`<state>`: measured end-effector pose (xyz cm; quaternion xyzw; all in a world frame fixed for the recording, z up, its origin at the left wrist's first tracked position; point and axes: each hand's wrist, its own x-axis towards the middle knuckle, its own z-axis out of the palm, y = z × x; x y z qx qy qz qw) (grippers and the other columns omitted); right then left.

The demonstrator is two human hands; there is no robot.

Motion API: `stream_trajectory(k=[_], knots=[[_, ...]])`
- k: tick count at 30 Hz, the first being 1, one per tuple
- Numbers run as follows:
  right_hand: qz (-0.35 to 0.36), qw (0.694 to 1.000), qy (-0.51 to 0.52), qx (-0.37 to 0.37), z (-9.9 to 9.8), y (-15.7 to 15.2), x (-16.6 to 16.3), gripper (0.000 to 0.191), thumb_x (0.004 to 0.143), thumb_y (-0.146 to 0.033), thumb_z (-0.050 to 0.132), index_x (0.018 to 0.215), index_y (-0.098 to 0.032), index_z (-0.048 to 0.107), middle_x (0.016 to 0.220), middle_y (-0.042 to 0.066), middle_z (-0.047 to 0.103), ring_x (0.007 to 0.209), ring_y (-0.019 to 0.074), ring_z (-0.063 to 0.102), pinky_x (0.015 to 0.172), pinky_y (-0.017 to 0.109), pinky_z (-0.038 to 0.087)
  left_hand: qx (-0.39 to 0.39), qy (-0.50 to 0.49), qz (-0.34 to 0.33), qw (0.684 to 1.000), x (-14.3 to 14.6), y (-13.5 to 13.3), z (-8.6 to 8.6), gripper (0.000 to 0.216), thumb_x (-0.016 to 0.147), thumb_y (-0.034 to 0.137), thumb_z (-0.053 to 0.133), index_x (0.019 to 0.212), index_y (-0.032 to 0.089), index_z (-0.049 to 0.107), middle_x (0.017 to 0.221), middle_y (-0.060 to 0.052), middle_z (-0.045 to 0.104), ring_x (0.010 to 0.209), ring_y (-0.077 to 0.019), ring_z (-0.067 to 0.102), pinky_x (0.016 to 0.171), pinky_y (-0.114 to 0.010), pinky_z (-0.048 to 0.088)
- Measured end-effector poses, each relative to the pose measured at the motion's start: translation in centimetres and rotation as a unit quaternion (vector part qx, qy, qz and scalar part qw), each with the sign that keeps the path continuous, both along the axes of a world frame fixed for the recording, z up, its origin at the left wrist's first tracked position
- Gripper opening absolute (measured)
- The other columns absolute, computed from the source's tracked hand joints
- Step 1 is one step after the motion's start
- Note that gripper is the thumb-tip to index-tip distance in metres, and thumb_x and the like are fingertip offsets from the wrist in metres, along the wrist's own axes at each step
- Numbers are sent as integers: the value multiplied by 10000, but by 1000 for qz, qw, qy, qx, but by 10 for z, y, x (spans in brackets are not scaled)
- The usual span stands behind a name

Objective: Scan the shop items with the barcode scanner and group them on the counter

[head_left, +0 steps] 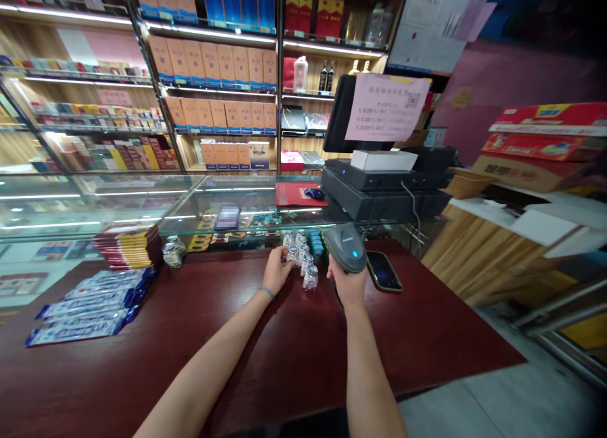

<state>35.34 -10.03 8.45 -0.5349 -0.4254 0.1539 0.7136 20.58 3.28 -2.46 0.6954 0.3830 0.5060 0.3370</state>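
Observation:
My right hand (349,286) is wrapped around the handle of a dark grey barcode scanner (342,241), which shows a blue light. My left hand (277,270) has its fingers closed on a small clear jar (292,255) at the left of a cluster. Beside it, more small jars (310,277) with silvery lids and pinkish contents stand in short rows. Behind them, partly hidden by the scanner, are small teal packs (315,242). A smartphone (384,272) lies just right of the scanner.
Blue-and-white packets (90,305) fan out at the left of the dark red table (265,375), near stacked maroon-and-yellow boxes (128,247) and two jars (172,253). A glass counter (190,204) runs behind, with a mouse (313,193) and a cash register (379,185).

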Motion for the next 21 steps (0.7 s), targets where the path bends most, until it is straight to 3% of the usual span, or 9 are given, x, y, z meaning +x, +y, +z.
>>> stream_trajectory(k=[5,12,16,21], knots=[[-6,1000,5,-3,0,0,0,206,710,-345,750,749,-237,579,483,-40,591,420,163,549,465,299,484,9,21,5,1000,0,0,-3,417,773,123,723,1159,183,579,1036,-66,595,945,-204,606,806,-345,551],[12,1000,6,8,-2,2,-4,250,710,-360,761,812,-223,579,518,-41,606,407,141,522,449,286,473,7,11,1,1000,-6,-3,-1,470,736,123,758,1165,184,574,1038,-63,570,937,-195,590,792,-337,565],[32,999,-11,10,-1,2,-12,232,727,-369,749,755,-221,572,504,-35,593,421,140,522,462,287,481,4,-15,17,1000,-41,-3,7,524,737,183,780,1215,204,566,1080,-72,569,965,-201,600,767,-332,574],[65,997,-45,-4,-9,6,-35,237,705,-379,767,759,-210,610,516,-15,616,415,151,534,475,301,497,24,-48,89,995,-112,0,24,495,800,244,731,1258,214,547,1090,-74,583,1002,-200,618,808,-334,565]])
